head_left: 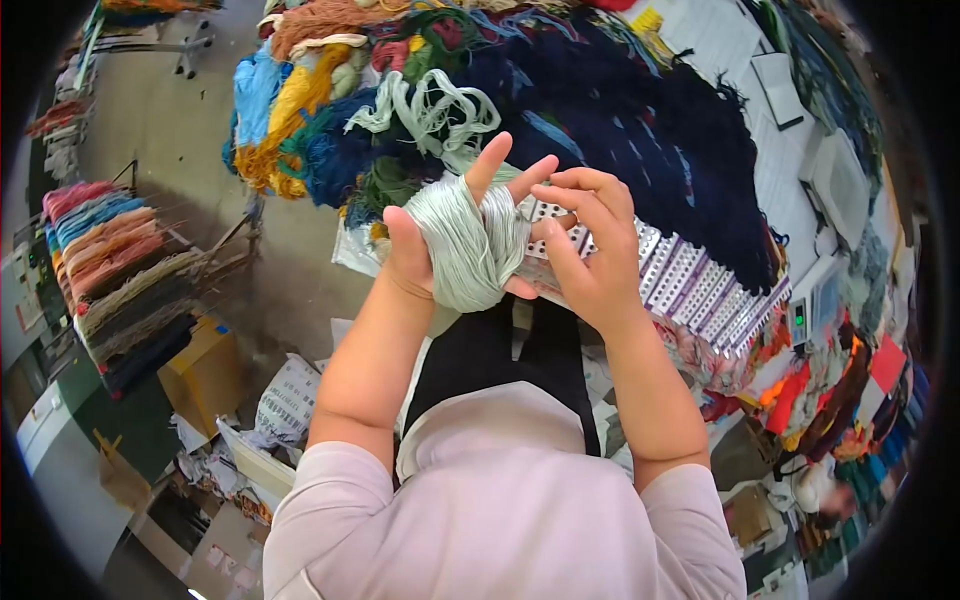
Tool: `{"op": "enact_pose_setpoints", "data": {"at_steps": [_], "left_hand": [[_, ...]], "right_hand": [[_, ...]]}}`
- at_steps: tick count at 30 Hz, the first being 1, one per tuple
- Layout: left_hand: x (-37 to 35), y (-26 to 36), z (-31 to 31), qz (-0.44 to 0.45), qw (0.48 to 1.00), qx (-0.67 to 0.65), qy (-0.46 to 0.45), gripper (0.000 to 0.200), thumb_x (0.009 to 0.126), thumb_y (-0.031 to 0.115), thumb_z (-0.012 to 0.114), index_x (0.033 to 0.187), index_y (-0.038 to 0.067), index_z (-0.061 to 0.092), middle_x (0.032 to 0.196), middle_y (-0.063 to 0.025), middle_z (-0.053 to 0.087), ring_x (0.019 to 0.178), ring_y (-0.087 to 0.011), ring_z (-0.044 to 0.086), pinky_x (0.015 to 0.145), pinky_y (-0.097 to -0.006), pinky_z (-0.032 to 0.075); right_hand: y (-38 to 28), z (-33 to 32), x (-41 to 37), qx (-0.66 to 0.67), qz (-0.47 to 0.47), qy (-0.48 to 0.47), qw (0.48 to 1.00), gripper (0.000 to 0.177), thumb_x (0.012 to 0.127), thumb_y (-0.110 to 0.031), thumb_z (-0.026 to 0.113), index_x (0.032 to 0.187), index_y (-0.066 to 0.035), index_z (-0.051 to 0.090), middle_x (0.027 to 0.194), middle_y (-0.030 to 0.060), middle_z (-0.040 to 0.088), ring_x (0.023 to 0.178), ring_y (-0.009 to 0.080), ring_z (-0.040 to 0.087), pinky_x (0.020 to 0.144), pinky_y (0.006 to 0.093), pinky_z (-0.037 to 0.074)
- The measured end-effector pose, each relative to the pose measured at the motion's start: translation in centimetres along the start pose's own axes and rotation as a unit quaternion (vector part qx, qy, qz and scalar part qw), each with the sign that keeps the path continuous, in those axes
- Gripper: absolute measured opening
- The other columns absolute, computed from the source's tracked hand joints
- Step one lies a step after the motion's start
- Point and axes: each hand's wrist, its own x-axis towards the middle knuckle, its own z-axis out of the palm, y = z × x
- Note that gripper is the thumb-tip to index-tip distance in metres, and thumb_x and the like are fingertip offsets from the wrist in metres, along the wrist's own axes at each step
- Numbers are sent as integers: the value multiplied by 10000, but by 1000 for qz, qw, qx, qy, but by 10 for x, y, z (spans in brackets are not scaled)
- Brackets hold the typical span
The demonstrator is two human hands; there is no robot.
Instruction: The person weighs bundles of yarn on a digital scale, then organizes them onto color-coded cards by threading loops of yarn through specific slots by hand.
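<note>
Pale green, glossy thread (455, 245) is wound in a thick bundle round the palm and fingers of my left hand (408, 250), whose thumb and fingers spread out past the wraps. Close on the right, my right hand (598, 240) has its fingers bent toward its thumb in a loose pinch beside the bundle. Any strand between those fingertips is too fine to make out. Just beyond the left fingers, a loose pale green skein (440, 115) lies in loops on the heap of yarn.
Dark navy yarn (620, 110) covers much of the table, with yellow yarn (305, 110) and other colours to its left. Perforated white and purple strips (690, 280) line the near edge. Coloured skeins hang on a rack (115, 240) at left, above a cardboard box (205, 375).
</note>
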Motion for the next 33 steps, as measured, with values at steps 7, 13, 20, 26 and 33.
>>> {"op": "enact_pose_setpoints", "data": {"at_steps": [7, 13, 20, 26, 33], "left_hand": [[2, -14, -14, 45, 994, 89, -38, 1001, 692, 834, 449, 1487, 277, 208, 1556, -134, 77, 1404, -396, 144, 960, -505, 438], [8, -19, -26, 91, 967, 173, -165, 897, 774, 820, 307, 1475, 262, 262, 1356, -59, 513, 1419, -399, -45, 1131, -544, 33], [3, -18, -32, 103, 971, 150, -157, 850, 801, 786, 335, 1443, 230, 349, 1258, -23, 596, 1412, -414, -50, 1136, -543, 65], [-46, 18, -73, 62, 984, -19, -165, 712, 880, 650, 427, 1413, 180, 380, 1010, -49, 607, 1137, -394, 512, 946, -556, 389], [-169, 136, -59, 292, 951, -9, 99, 131, 924, 211, 555, 962, 96, 504, 728, 19, 440, 625, -91, 475, 677, -300, 390]], "right_hand": [[-14, -9, -6, -45, 92, 35, 994, 159, 721, -131, 710, 835, -41, 646, 971, 87, 539, 957, 270, 506, 840, 369, 399], [-15, 1, -17, -32, 123, 5, 992, 177, 746, -156, 715, 843, -28, 642, 947, 76, 563, 943, 243, 526, 849, 345, 402], [-6, 3, -12, 150, 277, -63, 947, 163, 802, -171, 692, 798, -10, 670, 878, 58, 629, 812, 191, 579, 736, 319, 438], [37, -55, -32, 574, 343, 141, 730, 100, 909, -75, 538, 907, -12, 615, 763, 56, 634, 702, 141, 603, 715, 295, 496], [109, -445, -244, 447, 238, 376, 776, 204, 979, -146, 470, 1045, 26, 557, 603, -47, 287, 501, 51, 281, 432, 206, 225]]}}
